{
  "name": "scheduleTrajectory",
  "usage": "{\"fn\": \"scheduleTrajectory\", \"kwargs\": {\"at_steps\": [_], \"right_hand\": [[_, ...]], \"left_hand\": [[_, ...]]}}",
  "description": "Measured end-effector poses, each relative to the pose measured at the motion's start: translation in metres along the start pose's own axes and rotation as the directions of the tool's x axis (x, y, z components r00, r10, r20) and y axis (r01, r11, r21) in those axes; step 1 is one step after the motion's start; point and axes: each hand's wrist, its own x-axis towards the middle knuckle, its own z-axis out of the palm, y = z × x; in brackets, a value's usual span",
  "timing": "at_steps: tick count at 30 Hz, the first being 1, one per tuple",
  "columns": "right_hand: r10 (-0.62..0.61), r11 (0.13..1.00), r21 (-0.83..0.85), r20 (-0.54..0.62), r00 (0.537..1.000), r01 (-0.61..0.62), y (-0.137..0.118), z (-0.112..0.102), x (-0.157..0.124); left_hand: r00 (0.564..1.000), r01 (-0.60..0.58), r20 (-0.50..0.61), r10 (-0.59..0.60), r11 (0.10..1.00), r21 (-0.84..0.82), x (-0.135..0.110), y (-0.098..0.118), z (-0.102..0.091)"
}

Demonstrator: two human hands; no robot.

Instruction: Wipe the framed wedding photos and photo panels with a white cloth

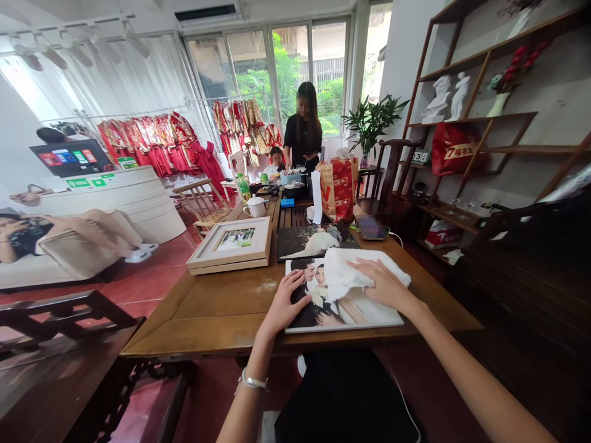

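Note:
A flat photo panel (314, 311) with a picture of a couple lies near the table's front edge. My left hand (289, 298) rests on its left part with the fingers spread, holding nothing. On the panel's upper right is a fluffy white cloth (344, 267), which hangs over the panel's right edge. My right hand (381, 283) holds the cloth against the picture, fingers pressed into it. Just behind lies a second, dark photo panel (295, 241), partly covered by the cloth. To the left is a pale framed photo (263, 246), lying face up on another frame.
Behind the panels are a red paper bag (339, 191), a phone (373, 229) on a cable, a white lidded cup (255, 206) and a green bottle (243, 189). A person (303, 129) stands at the far end. Wooden shelves (462, 117) rise at right.

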Motion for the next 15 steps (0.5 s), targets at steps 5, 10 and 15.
{"fn": "scheduleTrajectory", "kwargs": {"at_steps": [5,10,15], "right_hand": [[0.042,0.999,-0.013,-0.024,0.999,-0.042,0.004,0.012,0.035],[-0.004,1.000,-0.018,-0.030,1.000,0.003,0.002,0.015,0.031],[-0.147,0.989,-0.006,0.029,0.989,0.147,-0.017,0.008,0.000]], "left_hand": [[1.000,-0.006,-0.022,0.006,1.000,0.006,0.003,-0.001,0.001],[1.000,-0.006,-0.028,0.005,1.000,-0.005,0.005,-0.003,0.003],[0.999,-0.008,-0.045,0.008,1.000,0.001,0.003,-0.005,0.004]]}}
